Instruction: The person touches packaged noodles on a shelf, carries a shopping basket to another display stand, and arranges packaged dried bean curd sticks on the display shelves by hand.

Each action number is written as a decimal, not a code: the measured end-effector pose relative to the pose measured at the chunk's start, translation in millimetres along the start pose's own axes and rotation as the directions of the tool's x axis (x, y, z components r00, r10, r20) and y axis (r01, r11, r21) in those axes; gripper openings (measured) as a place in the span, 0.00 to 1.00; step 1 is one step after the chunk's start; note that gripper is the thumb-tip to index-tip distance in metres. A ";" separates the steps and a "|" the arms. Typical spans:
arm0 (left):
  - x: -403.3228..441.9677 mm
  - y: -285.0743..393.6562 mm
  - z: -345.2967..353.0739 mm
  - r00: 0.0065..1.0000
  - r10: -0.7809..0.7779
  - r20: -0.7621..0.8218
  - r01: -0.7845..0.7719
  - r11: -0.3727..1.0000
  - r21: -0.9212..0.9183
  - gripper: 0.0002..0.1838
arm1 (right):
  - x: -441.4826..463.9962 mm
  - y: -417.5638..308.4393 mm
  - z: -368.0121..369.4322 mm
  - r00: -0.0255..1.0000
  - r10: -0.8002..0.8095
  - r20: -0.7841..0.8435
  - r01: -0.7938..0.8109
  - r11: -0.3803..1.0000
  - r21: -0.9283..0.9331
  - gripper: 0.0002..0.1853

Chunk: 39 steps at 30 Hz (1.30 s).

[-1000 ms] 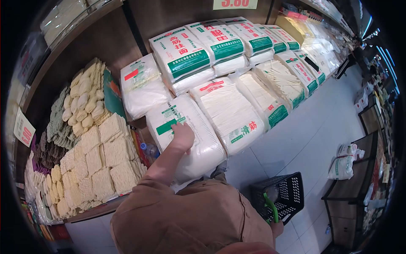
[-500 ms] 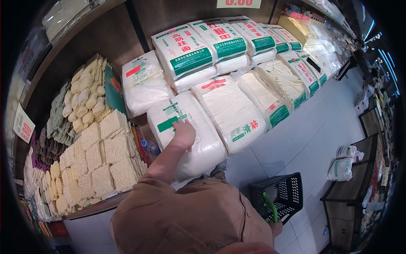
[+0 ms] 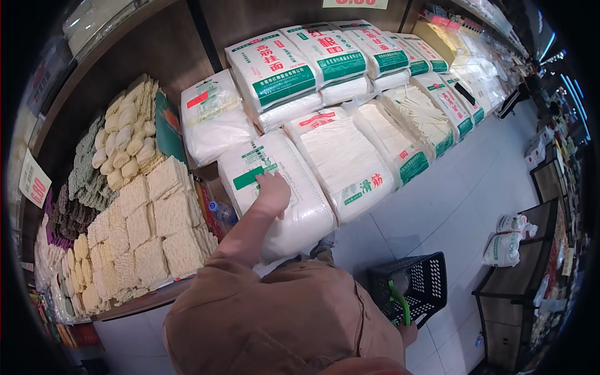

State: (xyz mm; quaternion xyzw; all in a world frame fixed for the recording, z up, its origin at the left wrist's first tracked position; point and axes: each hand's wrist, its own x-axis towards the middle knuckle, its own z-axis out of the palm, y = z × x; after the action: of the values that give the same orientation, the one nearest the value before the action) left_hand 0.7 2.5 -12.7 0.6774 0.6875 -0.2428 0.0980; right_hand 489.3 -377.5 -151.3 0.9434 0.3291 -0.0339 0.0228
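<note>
My left hand [image 3: 273,193] rests palm down on a plump white plastic bag of noodles [image 3: 294,209] at the front of the display. Its fingertips touch the bag near a green printed label [image 3: 249,178], with the thumb apart from the fingers. At my right side, my right hand [image 3: 409,334] is closed around the green handle [image 3: 400,303] of a black shopping basket [image 3: 431,284]. A clear item, hard to make out, lies inside that basket. Beside the left forearm, a blue-capped bottle [image 3: 222,212] stands between the bag and the dried noodle blocks.
Stacked noodle packs [image 3: 284,84] line the back, with opened packs [image 3: 340,153] in front. Dried noodle cakes [image 3: 147,222] are piled at left near a price card [image 3: 34,179]. Across the tiled floor [image 3: 400,225], white bags [image 3: 503,249] sit on a dark counter [image 3: 522,269].
The view has shifted very slightly. My left hand stays on the white bag, its fingers a little farther to the right of the green label; my right hand keeps the basket handle.
</note>
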 end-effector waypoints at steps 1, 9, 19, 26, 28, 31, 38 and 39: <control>1.0 0.1 1.3 1.000 0.002 -0.002 -0.002 1.000 -0.002 0.65 | 0.5 0.8 1.0 1.000 0.002 -0.001 -0.002 1.000 -0.004 0.16; 5.1 -0.6 2.6 1.000 0.026 0.018 -0.025 1.000 -0.001 0.60 | -1.5 -1.5 -3.2 1.000 -0.003 0.006 0.003 1.000 -0.008 0.16; 11.8 0.3 5.6 0.997 -0.024 0.079 0.023 1.000 0.013 0.74 | -1.2 0.3 -1.1 1.000 -0.002 -0.022 0.002 1.000 0.002 0.16; 14.0 1.2 2.8 0.992 -0.008 0.126 0.004 1.000 0.030 0.74 | 1.4 -1.1 -0.5 1.000 0.027 -0.007 -0.027 0.999 0.017 0.15; 14.0 1.6 1.0 0.992 0.006 0.130 -0.011 0.999 0.039 0.74 | 2.8 -1.7 0.0 0.999 0.031 -0.012 -0.030 0.999 0.023 0.16; 10.5 3.1 -4.3 0.989 0.019 0.146 -0.026 0.999 0.046 0.73 | 5.3 -0.5 2.0 0.999 0.021 -0.024 -0.021 1.000 0.021 0.16; 23.1 2.0 6.2 0.988 0.007 0.154 -0.022 0.995 0.097 0.69 | 11.6 -9.5 -4.6 0.999 0.044 0.021 -0.044 0.999 0.011 0.17; 22.5 2.1 5.2 0.988 0.010 0.153 -0.027 0.993 0.112 0.68 | 13.9 -10.5 -5.2 0.998 0.053 0.025 -0.053 0.999 0.007 0.17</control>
State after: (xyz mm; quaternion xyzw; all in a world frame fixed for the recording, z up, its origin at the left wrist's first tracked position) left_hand 0.4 19.9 -28.1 0.6677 0.6567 -0.3318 0.1136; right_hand 493.8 -360.4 -147.4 0.9514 0.3036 -0.0463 0.0241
